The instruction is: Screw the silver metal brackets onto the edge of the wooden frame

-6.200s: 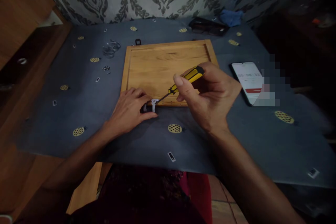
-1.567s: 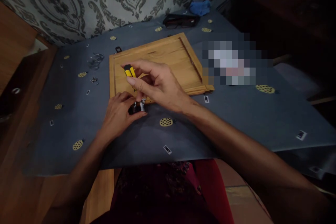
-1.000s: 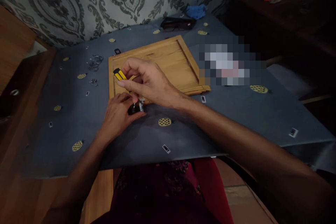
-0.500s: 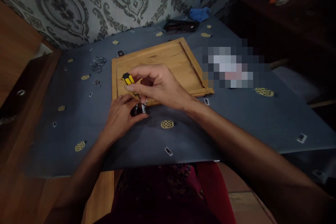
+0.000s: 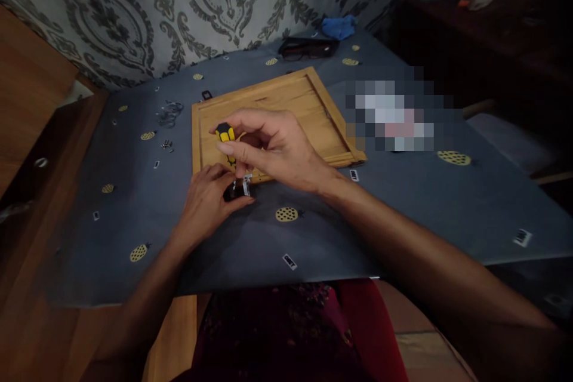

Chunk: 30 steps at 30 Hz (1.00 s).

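In the head view my right hand (image 5: 280, 146) grips a yellow and black screwdriver (image 5: 226, 134) between thumb and fingers. It is held nearly upright, with its handle end up. The lower end is hidden behind my fingers. Below it, my left hand (image 5: 208, 194) curls its thumb and fingers around a small shiny metal fitting (image 5: 246, 185) at the near edge of a framed wooden panel (image 5: 268, 95). The fitting's exact kind cannot be made out. The panel lies flat on the table under and beyond my hands.
Several small screws (image 5: 167, 144) and a heap of metal pieces (image 5: 170, 113) lie left of the panel. Eyeglasses (image 5: 308, 49) and a blue cloth (image 5: 339, 27) rest at the back. A blurred-out item (image 5: 394, 113) is on the right. A patterned cloth (image 5: 286, 262) covers the table.
The screwdriver's handle has turned and stands a little more upright in my right hand. My left hand stays at the fitting. The whole view has shifted slightly.
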{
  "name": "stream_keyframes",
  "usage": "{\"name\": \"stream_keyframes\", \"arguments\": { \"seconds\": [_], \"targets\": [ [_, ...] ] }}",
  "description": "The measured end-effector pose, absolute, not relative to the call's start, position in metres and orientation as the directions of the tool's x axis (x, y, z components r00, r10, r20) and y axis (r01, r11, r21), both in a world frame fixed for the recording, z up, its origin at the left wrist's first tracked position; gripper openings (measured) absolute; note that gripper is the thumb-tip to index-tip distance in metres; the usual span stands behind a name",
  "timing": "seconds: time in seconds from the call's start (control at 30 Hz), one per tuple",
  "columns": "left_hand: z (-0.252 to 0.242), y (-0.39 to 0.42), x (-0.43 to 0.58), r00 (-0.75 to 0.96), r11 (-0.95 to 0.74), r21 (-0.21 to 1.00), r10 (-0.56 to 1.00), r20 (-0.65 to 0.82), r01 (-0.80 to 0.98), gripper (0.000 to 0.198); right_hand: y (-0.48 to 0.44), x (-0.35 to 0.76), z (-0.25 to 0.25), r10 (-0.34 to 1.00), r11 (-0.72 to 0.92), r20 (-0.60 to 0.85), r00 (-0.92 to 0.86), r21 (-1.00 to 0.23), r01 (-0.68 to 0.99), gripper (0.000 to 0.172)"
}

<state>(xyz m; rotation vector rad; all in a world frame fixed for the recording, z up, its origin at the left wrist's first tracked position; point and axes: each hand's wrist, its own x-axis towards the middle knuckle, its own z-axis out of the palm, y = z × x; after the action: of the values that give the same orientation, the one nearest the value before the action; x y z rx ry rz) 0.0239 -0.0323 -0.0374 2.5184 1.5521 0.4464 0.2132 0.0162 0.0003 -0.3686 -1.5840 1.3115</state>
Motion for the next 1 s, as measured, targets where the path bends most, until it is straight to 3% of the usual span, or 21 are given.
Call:
{"name": "stream_keyframes", "arguments": {
  "seconds": [0.23,1.0],
  "targets": [
    [-0.038,-0.033,0.023,0.417,-0.445,0.288,0.896,0.154,0.848,0.040,0.019,0.219,0.005,0.776,0.451,0.523,-0.353,-0.851,-0.270,0.033],
    [-0.040,-0.032,0.023,0.442,-0.478,0.255,0.877,0.187,0.840,0.039,0.018,0.208,-0.008,0.759,0.396,0.511,-0.404,-0.854,-0.336,0.024]
  ]
}}
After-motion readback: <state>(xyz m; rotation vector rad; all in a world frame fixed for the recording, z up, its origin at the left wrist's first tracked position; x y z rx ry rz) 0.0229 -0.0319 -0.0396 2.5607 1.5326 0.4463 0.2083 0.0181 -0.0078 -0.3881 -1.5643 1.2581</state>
